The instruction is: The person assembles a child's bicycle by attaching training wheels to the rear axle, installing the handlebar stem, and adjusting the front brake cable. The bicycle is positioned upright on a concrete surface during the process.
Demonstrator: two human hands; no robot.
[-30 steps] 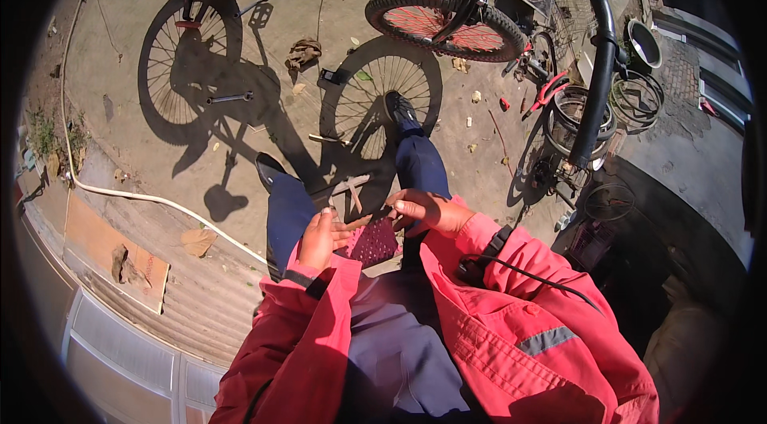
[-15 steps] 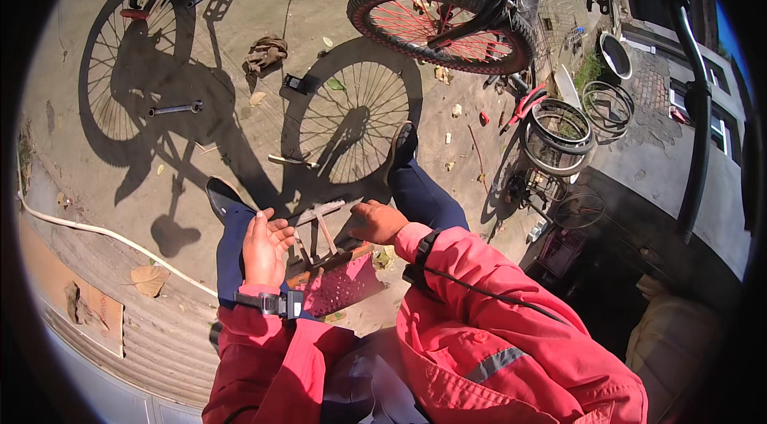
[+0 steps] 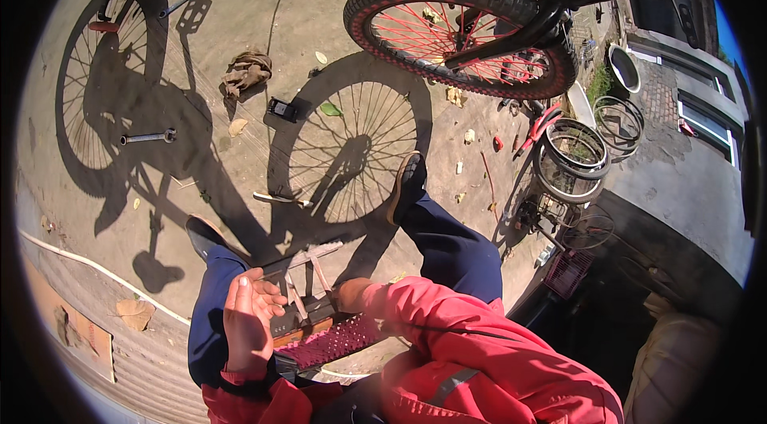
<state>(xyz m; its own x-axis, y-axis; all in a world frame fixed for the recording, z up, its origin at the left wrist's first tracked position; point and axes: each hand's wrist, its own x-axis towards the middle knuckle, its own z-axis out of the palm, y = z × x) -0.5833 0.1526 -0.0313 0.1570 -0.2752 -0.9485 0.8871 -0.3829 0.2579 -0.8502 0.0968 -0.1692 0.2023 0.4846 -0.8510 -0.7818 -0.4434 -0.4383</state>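
Observation:
A small wooden stool (image 3: pixel 307 326) with a pink woven seat (image 3: pixel 339 342) stands between my legs. My left hand (image 3: pixel 252 316) is beside the stool on its left, palm up, fingers apart and holding nothing. On the other side, my right hand (image 3: pixel 351 294) reaches down at the stool's wooden frame, partly in shadow. Its fingers are hidden, so whether it grips the frame is unclear. Ahead of me, a black-and-red bicycle's front wheel (image 3: pixel 459 32) shows red spokes and a knobbly tyre.
Spanners (image 3: pixel 148 137) lie on the ground at left, near a brown cloth (image 3: pixel 246 74) and a small black box (image 3: pixel 283 110). Red-handled pliers or cutters (image 3: pixel 538 130) lie right of centre, beside bare wheel rims (image 3: pixel 571 156). A pale hose (image 3: pixel 104 272) runs along the left.
My right hand has moved down toward the stool's frame, and my right arm has swung lower. My left hand stays open, slightly lower and further left. The view has shifted and tilted.

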